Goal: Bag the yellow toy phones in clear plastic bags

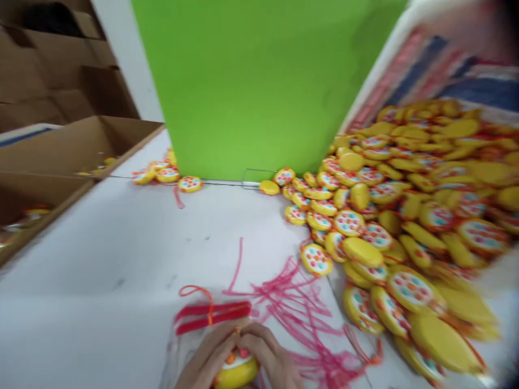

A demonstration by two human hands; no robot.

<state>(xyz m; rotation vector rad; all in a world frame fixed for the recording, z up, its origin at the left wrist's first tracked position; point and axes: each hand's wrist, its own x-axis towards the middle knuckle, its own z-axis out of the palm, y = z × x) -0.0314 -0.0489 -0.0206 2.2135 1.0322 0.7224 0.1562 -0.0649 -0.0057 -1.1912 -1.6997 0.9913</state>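
Head view: left hand (208, 354) and right hand (270, 354) pinch a yellow piece (237, 374) at six o'clock. A green panel (263, 92) blocks twelve; a yellow heap (424, 236) crowds three.

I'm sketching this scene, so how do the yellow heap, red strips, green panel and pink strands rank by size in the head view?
Largest to smallest:
Green panel and yellow heap: too close to rank, the heap's nearer part looking enlarged
Pink strands
Red strips

A big green board (251, 92) stood by a white table (121, 237). Brown boxes (36, 65) were left, striped cloth (482, 89) right.
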